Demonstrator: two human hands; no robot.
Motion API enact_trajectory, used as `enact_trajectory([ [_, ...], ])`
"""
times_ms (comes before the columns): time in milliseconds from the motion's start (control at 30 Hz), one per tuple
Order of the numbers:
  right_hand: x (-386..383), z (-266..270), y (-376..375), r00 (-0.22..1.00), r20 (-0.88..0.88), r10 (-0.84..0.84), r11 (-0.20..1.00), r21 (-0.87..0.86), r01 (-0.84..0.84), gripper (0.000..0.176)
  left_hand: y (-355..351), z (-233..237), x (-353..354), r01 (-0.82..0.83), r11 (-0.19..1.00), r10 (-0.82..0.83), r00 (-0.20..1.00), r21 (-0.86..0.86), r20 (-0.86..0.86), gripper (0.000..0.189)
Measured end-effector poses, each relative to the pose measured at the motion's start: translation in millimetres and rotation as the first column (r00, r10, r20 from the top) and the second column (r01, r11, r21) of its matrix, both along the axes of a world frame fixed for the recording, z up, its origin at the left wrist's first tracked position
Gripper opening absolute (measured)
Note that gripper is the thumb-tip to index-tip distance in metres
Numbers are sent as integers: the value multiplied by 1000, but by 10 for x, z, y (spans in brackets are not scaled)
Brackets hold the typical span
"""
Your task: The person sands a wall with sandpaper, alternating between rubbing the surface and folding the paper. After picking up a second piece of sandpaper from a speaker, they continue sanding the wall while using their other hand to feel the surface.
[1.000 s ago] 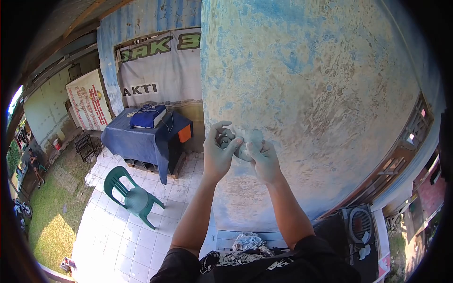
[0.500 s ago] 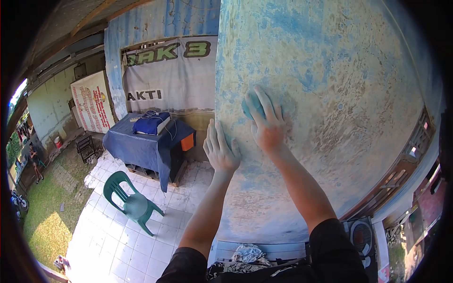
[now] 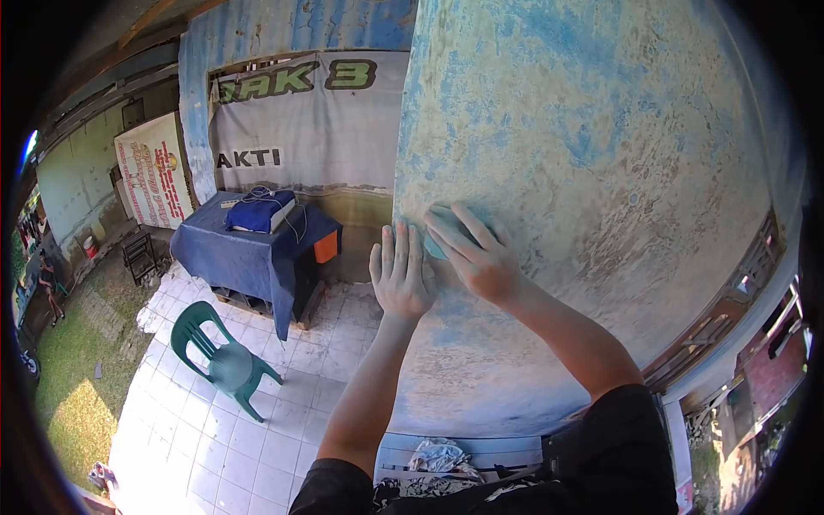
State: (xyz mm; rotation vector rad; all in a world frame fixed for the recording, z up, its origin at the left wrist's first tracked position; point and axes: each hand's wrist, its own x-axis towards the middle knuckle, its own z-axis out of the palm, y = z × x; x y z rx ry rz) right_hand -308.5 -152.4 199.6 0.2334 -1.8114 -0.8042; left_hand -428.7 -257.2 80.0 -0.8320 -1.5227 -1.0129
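A blue and cream wall (image 3: 549,112) with worn, patchy paint fills the right half of the view. My right hand (image 3: 481,253) presses a small teal pad (image 3: 435,247) against it, with the fingers bent over the pad and pointing up and left. The hand covers much of the pad. Just to the left, my left hand (image 3: 400,273) lies flat at the wall's left edge, fingers up and slightly apart, holding nothing. Pale dust coats both hands.
A table with a dark blue cover (image 3: 236,245) carries a blue bundle (image 3: 260,211) and cables. A green chair (image 3: 225,356) stands on white tiles. Crumpled cloth (image 3: 442,457) lies below me. A person (image 3: 50,287) is far left.
My right hand has moved down and left along the wall with the pad, tilting further left and nearer my left hand. The left hand stays at the wall's edge. The view has shifted slightly.
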Motion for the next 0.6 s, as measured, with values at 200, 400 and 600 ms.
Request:
enact_trajectory([
  [200,91,299,119,998,-45,-40,999,-17,39,37,5,-33,-30,1,1000,-1,1000,-2,-23,51],
  [400,65,-102,63,993,117,35,997,64,-43,39,-8,-30,16,-57,998,57,998,-27,-1,52],
  [600,-10,-311,-19,990,-108,-89,986,-150,72,37,-153,-5,152,10,971,21,992,-240,128,73],
])
